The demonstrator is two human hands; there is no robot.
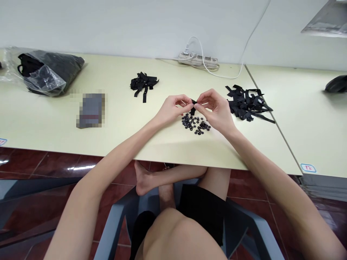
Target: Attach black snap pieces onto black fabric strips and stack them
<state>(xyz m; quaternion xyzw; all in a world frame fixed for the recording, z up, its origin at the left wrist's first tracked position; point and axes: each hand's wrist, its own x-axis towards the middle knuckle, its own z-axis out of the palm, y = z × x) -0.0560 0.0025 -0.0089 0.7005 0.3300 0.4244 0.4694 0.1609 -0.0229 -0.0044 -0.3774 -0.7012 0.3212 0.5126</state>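
Between the fingertips of my left hand point(177, 107) and my right hand point(214, 108) is a short black fabric strip point(193, 111), pinched from both sides over the table. Its lower end hangs down; whether a small part is pressed against it is hidden by my fingers. Just below my hands lies a scatter of small round black ring-shaped pieces point(199, 127), which look like snap buttons. A larger heap of black strips point(245, 103) spreads to the right of my right hand. A smaller pile of black strips point(143, 83) sits up and to the left.
A clear plastic bag with black material point(54, 70) lies at the far left, above a blurred grey rectangular object point(92, 110). A white power strip point(199, 60) with a cable rests by the wall. A dark object point(336, 83) is at the right edge. A seam divides the pale tabletop point(311, 126).
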